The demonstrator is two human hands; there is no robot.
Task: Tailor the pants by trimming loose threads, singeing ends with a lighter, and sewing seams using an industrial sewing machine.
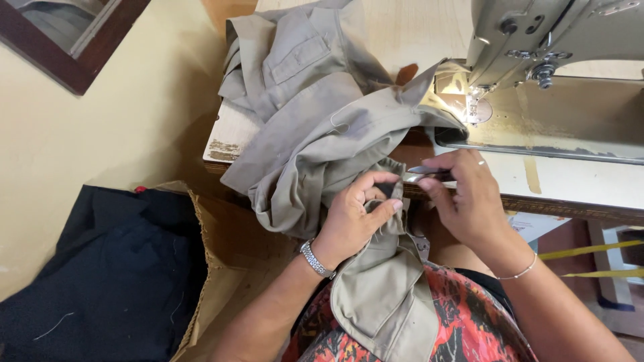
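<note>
The left hand (354, 216) is pinched on a fold of the khaki woven-cotton garment (322, 134), thumb and forefinger pressed together over the cloth edge. The right hand (463, 198) is closed around a small pair of dark-handled metal snips (422, 174), fingertips pressed on them, the blades pointing toward the pinched fold and seeming to touch it.

Location, taken from the grey-green industrial sewing machine (550, 40): the garment is heaped to the machine's left on the pale wooden sewing table (570, 181), one corner lying under the needle area on the polished metal bed. The rest hangs off the table's near edge into the person's lap, over a red-and-black patterned dress (469, 322). Both hands work just in front of the machine bed, at the table edge. A silver bracelet watch (315, 260) sits on the left wrist.

Further left of the machine, on the floor, dark navy cloth (100, 268) lies in a brown cardboard box (208, 234).

Risks, as judged:
- The blades are very near the left thumb and forefinger; a slip could nick the skin.
- The fold is bunched, so the snips could cut cloth rather than thread.
- The hanging weight of the garment could drag the held edge out of the pinch.
- The corner under the needle could snag if the cloth is tugged.
</note>
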